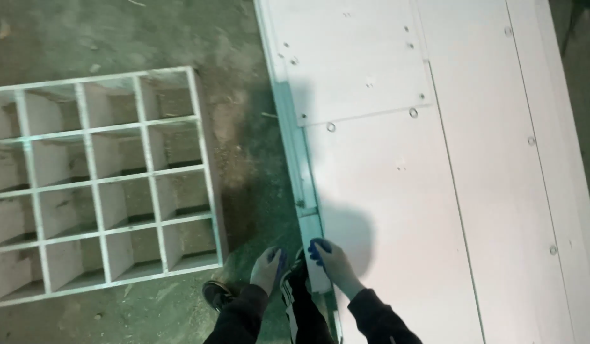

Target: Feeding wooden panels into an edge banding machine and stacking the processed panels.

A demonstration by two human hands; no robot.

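Here, head view: right hand (332, 262) with fingers curled onto the near edge of the white panel (397, 191) flat on the floor; left hand (267, 267) beside it, fingers loosely apart. Panel apparently not yet lifted. Compartmented white grid (97, 185) well apart leftward.

My gloves (269, 264) look like pale knit cloth with glossy blue coated fingertips. The white panel (397, 191) I touch is smooth, matt board. The grid shelf (97, 185) looks raw, matt wood; the floor (244, 76) is rough, dusty concrete.
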